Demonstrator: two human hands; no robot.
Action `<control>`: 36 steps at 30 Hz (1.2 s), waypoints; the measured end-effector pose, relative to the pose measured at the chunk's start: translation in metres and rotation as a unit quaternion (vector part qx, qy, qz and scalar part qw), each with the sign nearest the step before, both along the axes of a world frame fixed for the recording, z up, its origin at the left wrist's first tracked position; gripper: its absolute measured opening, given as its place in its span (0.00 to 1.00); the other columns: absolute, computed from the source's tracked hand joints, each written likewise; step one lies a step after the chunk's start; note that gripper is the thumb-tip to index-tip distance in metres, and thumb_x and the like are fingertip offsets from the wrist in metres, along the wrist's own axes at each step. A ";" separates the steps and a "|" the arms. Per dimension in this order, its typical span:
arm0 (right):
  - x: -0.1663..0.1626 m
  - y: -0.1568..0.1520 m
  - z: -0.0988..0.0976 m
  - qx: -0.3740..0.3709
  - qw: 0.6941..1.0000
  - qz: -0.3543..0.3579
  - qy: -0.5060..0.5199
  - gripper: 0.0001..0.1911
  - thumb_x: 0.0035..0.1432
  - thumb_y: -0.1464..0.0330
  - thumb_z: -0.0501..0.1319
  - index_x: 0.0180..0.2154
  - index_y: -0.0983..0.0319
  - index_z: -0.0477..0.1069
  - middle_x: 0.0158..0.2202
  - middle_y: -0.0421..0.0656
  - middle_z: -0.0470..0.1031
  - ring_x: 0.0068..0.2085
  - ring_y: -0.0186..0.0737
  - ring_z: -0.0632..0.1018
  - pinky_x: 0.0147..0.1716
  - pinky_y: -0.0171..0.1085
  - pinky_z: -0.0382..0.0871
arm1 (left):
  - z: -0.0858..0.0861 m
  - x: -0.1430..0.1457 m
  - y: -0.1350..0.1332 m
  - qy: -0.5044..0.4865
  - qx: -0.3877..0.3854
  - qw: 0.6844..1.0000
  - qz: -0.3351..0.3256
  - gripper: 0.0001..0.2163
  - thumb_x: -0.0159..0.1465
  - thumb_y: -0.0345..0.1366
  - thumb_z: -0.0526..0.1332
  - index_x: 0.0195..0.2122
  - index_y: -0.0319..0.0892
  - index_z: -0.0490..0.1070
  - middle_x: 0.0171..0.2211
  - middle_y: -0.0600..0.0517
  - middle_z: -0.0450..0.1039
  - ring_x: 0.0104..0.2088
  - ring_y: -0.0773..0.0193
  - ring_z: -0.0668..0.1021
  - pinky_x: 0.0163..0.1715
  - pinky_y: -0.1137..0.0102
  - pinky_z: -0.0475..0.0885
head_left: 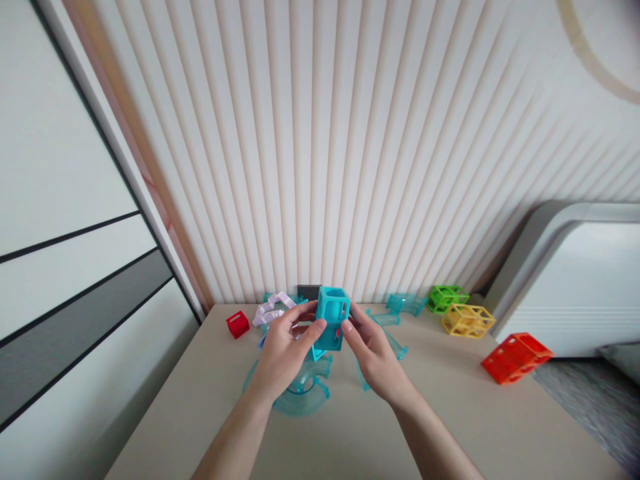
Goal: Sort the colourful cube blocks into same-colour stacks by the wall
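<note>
Above the table's middle I hold a turquoise open-frame toy block [333, 308] that looks two cubes tall and stands upright. My left hand [287, 343] grips its left side, with the thumb across the front. From the right, my right hand [369, 343] closes on the same block, thumb at its edge. A small red detail shows in its lower part. Behind and below the hands lie clear blue curved track pieces [303, 403], partly covered by my left hand. The far fingers of both hands are partly hidden by the block.
On the beige table [200, 413] a small red block [237, 325] and a pale lilac zigzag piece [273, 310] lie left. At right stand green [447, 299], yellow [467, 321] and orange-red [517, 358] frame blocks. More clear blue track [405, 304] lies near the ribbed wall [320, 147].
</note>
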State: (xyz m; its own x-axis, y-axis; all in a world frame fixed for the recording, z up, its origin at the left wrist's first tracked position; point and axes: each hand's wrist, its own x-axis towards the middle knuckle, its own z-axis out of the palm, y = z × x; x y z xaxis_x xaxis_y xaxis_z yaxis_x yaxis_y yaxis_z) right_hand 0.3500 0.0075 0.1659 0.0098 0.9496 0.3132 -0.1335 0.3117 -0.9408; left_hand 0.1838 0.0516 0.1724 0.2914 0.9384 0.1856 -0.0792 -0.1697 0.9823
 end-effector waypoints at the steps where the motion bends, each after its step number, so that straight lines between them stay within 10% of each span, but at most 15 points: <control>1: -0.001 0.001 -0.002 0.002 1.000 -0.011 0.004 0.27 0.65 0.54 0.63 0.63 0.53 0.68 0.57 0.44 0.77 0.57 0.50 0.77 0.59 0.51 0.69 | 0.000 0.000 0.001 -0.003 -0.006 1.000 0.003 0.22 0.60 0.48 0.69 0.51 0.42 0.77 0.44 0.44 0.82 0.44 0.52 0.83 0.41 0.66 0.80; 23: -0.008 0.028 -0.048 0.002 0.991 -0.110 -0.080 0.28 0.64 0.53 0.61 0.62 0.54 0.68 0.57 0.48 0.76 0.53 0.50 0.78 0.52 0.48 0.73 | -0.013 -0.015 0.022 -0.057 -0.021 0.996 0.070 0.25 0.56 0.46 0.72 0.52 0.40 0.76 0.43 0.46 0.82 0.43 0.56 0.83 0.40 0.68 0.79; 36: -0.034 0.038 -0.116 -0.067 0.826 -0.173 -0.532 0.34 0.59 0.63 0.65 0.65 0.61 0.64 0.60 0.55 0.71 0.61 0.57 0.71 0.61 0.49 0.64 | -0.030 -0.021 0.048 -0.094 -0.078 0.983 0.137 0.26 0.53 0.50 0.73 0.47 0.38 0.77 0.44 0.43 0.82 0.43 0.55 0.83 0.37 0.69 0.76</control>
State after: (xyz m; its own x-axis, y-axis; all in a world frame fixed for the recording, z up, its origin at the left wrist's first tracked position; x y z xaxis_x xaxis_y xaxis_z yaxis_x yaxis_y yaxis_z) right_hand 0.3157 0.0458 0.0496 0.0754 0.9746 0.2109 0.8662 0.0407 -0.4980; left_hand 0.1623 0.0992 0.1424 -0.0017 0.9983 0.0590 -0.2333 -0.0577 0.9707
